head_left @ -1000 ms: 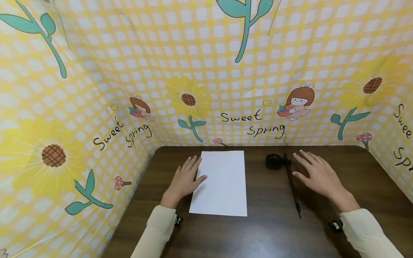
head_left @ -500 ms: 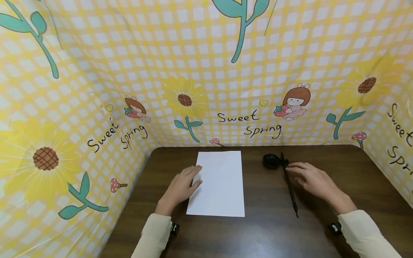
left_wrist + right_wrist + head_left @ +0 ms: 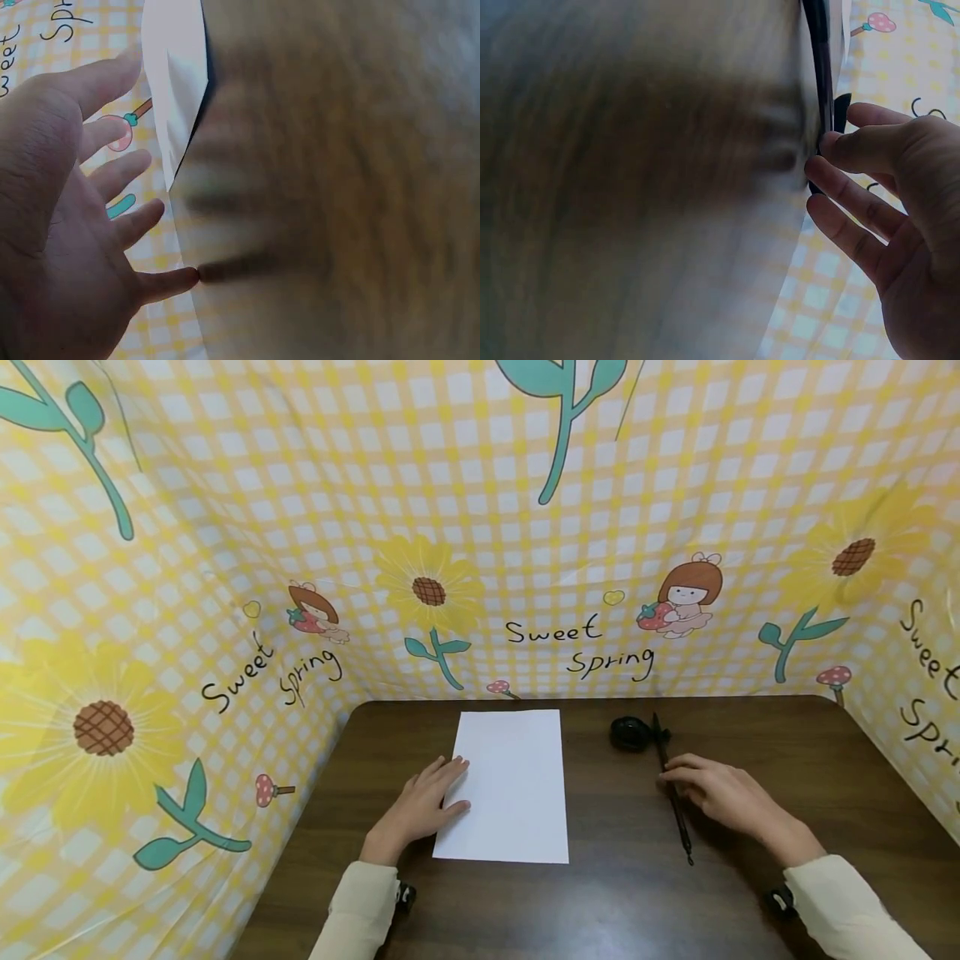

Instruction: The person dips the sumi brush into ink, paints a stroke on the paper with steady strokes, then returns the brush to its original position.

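A black writing brush (image 3: 678, 814) with a small loop at its near end lies on the dark table, its far end against a black rounded holder (image 3: 631, 734). My right hand (image 3: 723, 789) pinches the brush near the middle of its shaft; in the right wrist view the thumb (image 3: 862, 148) lies against the black shaft (image 3: 821, 60), the other fingers partly behind it. A blank white sheet of paper (image 3: 506, 785) lies left of the brush. My left hand (image 3: 420, 802) rests on the sheet's left edge, fingers spread and relaxed, as the left wrist view also shows.
The brown wooden table (image 3: 615, 902) has a back edge that meets a yellow checked cloth (image 3: 480, 510), printed with flowers and lettering. This cloth also rises along the left and right sides. Dark wrist cameras (image 3: 405, 897) sit at both cuffs.
My right hand has come down from beside the brush, and its fingers have closed on the shaft, sliding nearer me. My left hand has shifted slightly nearer along the paper's edge.
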### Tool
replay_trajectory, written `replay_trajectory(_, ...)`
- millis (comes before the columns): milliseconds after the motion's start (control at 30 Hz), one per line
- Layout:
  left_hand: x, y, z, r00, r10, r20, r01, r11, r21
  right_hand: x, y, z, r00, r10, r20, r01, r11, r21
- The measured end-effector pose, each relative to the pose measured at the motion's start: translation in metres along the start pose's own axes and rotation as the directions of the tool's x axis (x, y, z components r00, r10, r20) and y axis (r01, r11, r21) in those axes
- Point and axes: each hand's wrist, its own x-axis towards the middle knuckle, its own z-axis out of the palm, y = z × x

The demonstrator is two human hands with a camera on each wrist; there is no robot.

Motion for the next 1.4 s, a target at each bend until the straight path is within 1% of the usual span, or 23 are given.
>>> replay_trajectory(167,-0.001,0.000,0.001,0.998,-0.027,0.058,0.028,0.999,-0.018,-0.001,-0.001,0.004,0.999,-0.038,-0.022,0.038,0.999,0.005)
replay_trajectory(233,-0.001,0.000,0.002,0.997,-0.026,0.073,0.028,0.999,-0.026,0.000,-0.001,0.006,0.998,-0.054,-0.034,0.054,0.999,0.004)
replay_trajectory(300,-0.001,0.001,0.002,0.995,-0.028,0.092,0.029,0.999,-0.015,0.000,-0.001,0.007,0.997,-0.070,-0.044,0.070,0.998,0.003)
replay_trajectory(433,0.000,0.004,0.003,0.994,-0.027,0.108,0.028,1.000,-0.002,0.002,0.000,0.008,0.993,-0.098,-0.064,0.098,0.995,0.004)
replay_trajectory(500,0.001,0.005,0.003,0.991,-0.036,0.130,0.034,0.999,0.016,0.003,-0.001,0.008,0.993,-0.108,-0.057,0.108,0.994,-0.002)
replay_trajectory(633,0.001,0.008,0.004,0.985,-0.055,0.166,0.048,0.998,0.049,0.004,0.000,0.009,0.994,-0.109,-0.015,0.109,0.994,-0.021)
replay_trajectory(733,0.002,0.009,0.003,0.984,-0.063,0.169,0.054,0.997,0.061,0.005,-0.001,0.009,0.994,-0.107,0.002,0.107,0.993,-0.040)
replay_trajectory(933,0.003,0.013,0.002,0.980,-0.073,0.185,0.059,0.995,0.081,0.006,-0.001,0.010,0.994,-0.113,0.002,0.113,0.991,-0.071)
replay_trajectory(1067,0.004,0.014,0.002,0.981,-0.073,0.179,0.056,0.994,0.099,0.007,-0.001,0.011,0.994,-0.113,0.003,0.113,0.991,-0.076)
replay_trajectory(1233,0.006,0.013,0.004,0.981,-0.080,0.176,0.057,0.989,0.133,0.008,-0.001,0.012,0.993,-0.118,-0.002,0.117,0.990,-0.072)
replay_trajectory(1400,0.007,0.014,0.002,0.981,-0.080,0.174,0.057,0.989,0.136,0.009,-0.003,0.011,0.995,-0.103,0.002,0.103,0.994,-0.042)
